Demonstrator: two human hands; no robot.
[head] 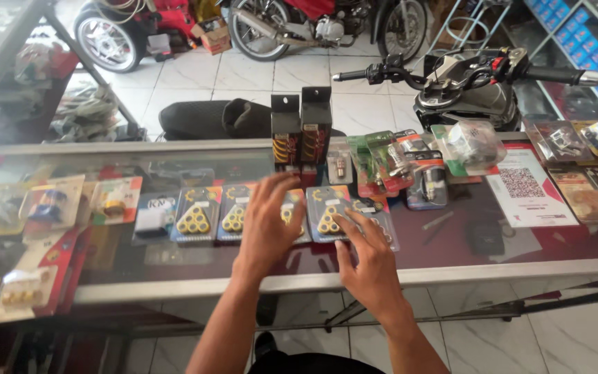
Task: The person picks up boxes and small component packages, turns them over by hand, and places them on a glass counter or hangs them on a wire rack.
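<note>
My left hand [270,223] lies spread, palm down, over a roller pack [292,215] on the glass table [451,273]. My right hand [368,260] rests fingers splayed on the next pack [328,213]. More roller packs [197,215] sit in a row to the left; two black boxes [302,128] stand upright behind.

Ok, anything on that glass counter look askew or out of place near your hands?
Mostly tidy: the blister packs of yellow rollers lie in a straight row under the left hand and right hand. Behind them, the green-carded packs lie tilted and overlapping, breaking the line.
</note>
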